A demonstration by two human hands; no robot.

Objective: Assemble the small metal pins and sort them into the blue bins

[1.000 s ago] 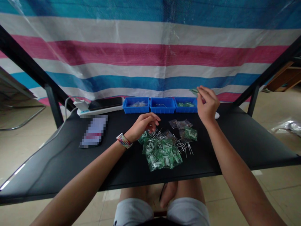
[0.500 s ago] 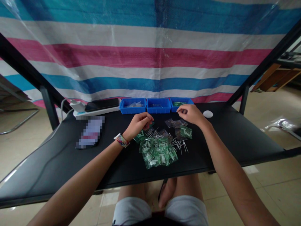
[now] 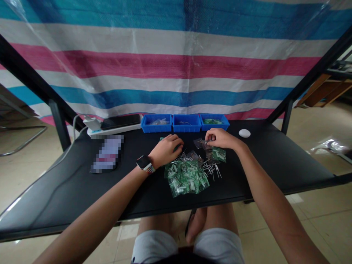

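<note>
A heap of small green packets (image 3: 187,178) lies on the black table (image 3: 275,161) in front of me, with loose metal pins (image 3: 213,169) and clear little bags (image 3: 202,143) beside it. My left hand (image 3: 166,149), a watch on its wrist, rests knuckles-up on the left end of the heap with fingers curled over a green packet. My right hand (image 3: 221,139) pinches at the clear bags just above a green packet (image 3: 219,154); what sits between its fingers is too small to name.
Three blue bins (image 3: 187,123) stand in a row at the table's back edge, the right one holding green packets. A phone on a white power strip (image 3: 115,124) lies at the back left, a blurred pouch (image 3: 107,153) nearer, a white round disc (image 3: 244,133) at the right. Striped tarpaulin hangs behind.
My right hand came down from above the right bin to the clear bags. My left hand turned palm-down and settled onto the heap's left end.
</note>
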